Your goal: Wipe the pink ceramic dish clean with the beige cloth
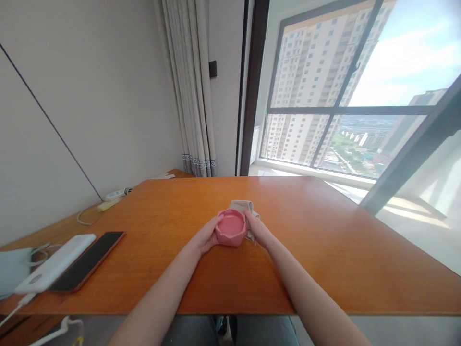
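A pink bowl [231,226] with a faceted rim and side sits near the middle of the wooden table [173,202], its hollow facing up. My left hand [209,234] is closed around the bowl's left side. On the other side, my right hand [256,226] grips a light beige cloth [242,205] against the bowl's right rim. Part of the cloth spreads behind the bowl and part hangs down below my right fingers. My right fingertips are partly hidden by the cloth and bowl.
A white power bank [57,262] and a dark phone [90,259] lie at the table's left. Cables and a white power strip [115,194] are by the wall. The table's front edge [234,315] is close to my legs. A large window [342,110] stands at the right.
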The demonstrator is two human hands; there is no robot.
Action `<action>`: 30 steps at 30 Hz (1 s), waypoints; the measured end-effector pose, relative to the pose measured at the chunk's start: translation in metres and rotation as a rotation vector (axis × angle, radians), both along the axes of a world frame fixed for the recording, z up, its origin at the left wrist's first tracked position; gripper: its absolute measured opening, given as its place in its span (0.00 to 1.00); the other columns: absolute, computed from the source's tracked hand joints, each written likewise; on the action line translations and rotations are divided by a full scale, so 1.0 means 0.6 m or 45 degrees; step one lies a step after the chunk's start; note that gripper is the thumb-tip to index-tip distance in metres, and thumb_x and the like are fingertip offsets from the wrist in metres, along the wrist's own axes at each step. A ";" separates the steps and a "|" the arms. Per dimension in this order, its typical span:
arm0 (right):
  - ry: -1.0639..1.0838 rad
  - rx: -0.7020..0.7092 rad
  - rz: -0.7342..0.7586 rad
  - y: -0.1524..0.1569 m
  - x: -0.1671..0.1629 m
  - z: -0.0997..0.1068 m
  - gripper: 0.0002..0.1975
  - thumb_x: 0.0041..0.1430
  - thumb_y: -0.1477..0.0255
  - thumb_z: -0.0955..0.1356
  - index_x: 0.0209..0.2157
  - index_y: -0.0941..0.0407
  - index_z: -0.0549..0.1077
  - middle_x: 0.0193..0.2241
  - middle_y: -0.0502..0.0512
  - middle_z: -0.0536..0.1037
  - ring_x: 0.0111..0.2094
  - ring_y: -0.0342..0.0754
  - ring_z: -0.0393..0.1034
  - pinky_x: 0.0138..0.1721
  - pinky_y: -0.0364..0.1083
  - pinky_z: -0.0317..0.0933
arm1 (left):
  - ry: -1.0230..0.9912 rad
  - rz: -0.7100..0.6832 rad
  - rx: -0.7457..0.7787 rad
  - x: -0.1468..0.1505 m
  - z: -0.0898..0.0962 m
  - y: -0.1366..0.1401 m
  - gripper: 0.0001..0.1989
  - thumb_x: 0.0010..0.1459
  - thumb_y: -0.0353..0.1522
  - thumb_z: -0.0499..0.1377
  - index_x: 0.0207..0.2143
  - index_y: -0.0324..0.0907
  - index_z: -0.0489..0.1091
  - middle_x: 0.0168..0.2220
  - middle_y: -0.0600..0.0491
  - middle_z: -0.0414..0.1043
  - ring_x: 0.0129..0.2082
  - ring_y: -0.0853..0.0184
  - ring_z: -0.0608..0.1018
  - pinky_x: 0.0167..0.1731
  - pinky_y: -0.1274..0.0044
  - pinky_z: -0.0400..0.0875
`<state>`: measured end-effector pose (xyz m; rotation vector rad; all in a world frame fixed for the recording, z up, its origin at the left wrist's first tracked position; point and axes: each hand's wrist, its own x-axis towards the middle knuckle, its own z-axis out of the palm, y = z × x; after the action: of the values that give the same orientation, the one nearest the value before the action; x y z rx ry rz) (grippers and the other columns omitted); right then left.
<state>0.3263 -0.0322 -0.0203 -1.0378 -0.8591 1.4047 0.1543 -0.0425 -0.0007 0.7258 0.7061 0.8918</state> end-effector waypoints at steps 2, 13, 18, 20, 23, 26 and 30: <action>0.156 -0.080 0.006 -0.003 -0.013 0.004 0.16 0.53 0.61 0.65 0.39 0.56 0.73 0.38 0.56 0.79 0.44 0.53 0.72 0.44 0.51 0.67 | -0.092 0.096 0.010 0.003 0.003 0.003 0.19 0.55 0.37 0.58 0.50 0.44 0.66 0.50 0.48 0.70 0.46 0.62 0.74 0.45 0.69 0.70; 0.362 0.078 -0.014 -0.010 -0.050 0.004 0.19 0.51 0.60 0.67 0.42 0.55 0.71 0.46 0.56 0.76 0.50 0.52 0.68 0.46 0.48 0.68 | -0.044 0.430 0.175 0.012 -0.019 0.012 0.19 0.53 0.36 0.61 0.47 0.42 0.63 0.45 0.49 0.70 0.43 0.67 0.74 0.45 0.75 0.68; 0.249 -0.067 -0.185 0.007 -0.016 -0.005 0.17 0.53 0.60 0.65 0.40 0.56 0.72 0.41 0.56 0.78 0.45 0.51 0.72 0.43 0.47 0.69 | -0.001 -0.019 0.120 0.003 -0.010 -0.007 0.33 0.46 0.28 0.65 0.54 0.51 0.57 0.51 0.48 0.66 0.44 0.63 0.75 0.46 0.65 0.68; 0.255 -0.088 -0.192 0.010 -0.011 -0.006 0.16 0.52 0.61 0.65 0.39 0.57 0.73 0.40 0.57 0.79 0.44 0.51 0.72 0.42 0.47 0.69 | -0.054 -0.163 0.097 -0.002 -0.005 -0.009 0.31 0.49 0.31 0.64 0.55 0.51 0.58 0.53 0.47 0.65 0.46 0.61 0.74 0.47 0.64 0.68; 0.273 -0.103 -0.235 0.011 -0.014 -0.005 0.14 0.51 0.64 0.66 0.36 0.57 0.73 0.36 0.57 0.80 0.42 0.52 0.73 0.42 0.48 0.69 | -0.109 -0.207 0.008 -0.005 -0.003 -0.001 0.25 0.54 0.39 0.59 0.54 0.44 0.60 0.51 0.42 0.67 0.44 0.60 0.75 0.47 0.66 0.68; 0.315 -0.083 -0.200 0.008 -0.024 -0.004 0.13 0.49 0.66 0.67 0.35 0.58 0.74 0.36 0.56 0.80 0.42 0.53 0.73 0.42 0.48 0.69 | -0.149 -0.065 0.007 0.000 -0.006 0.009 0.25 0.56 0.44 0.56 0.52 0.40 0.62 0.50 0.41 0.68 0.44 0.60 0.75 0.46 0.67 0.69; 0.346 -0.031 -0.118 0.002 -0.037 -0.006 0.14 0.49 0.64 0.67 0.37 0.57 0.73 0.37 0.57 0.79 0.45 0.53 0.72 0.43 0.49 0.68 | -0.131 0.177 0.091 0.006 -0.013 0.010 0.26 0.54 0.42 0.58 0.53 0.47 0.58 0.52 0.44 0.67 0.44 0.63 0.76 0.45 0.67 0.69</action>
<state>0.3040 -0.0308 -0.0236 -0.8690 -0.5899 1.4401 0.1581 -0.0363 -0.0085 0.6954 0.6412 1.0784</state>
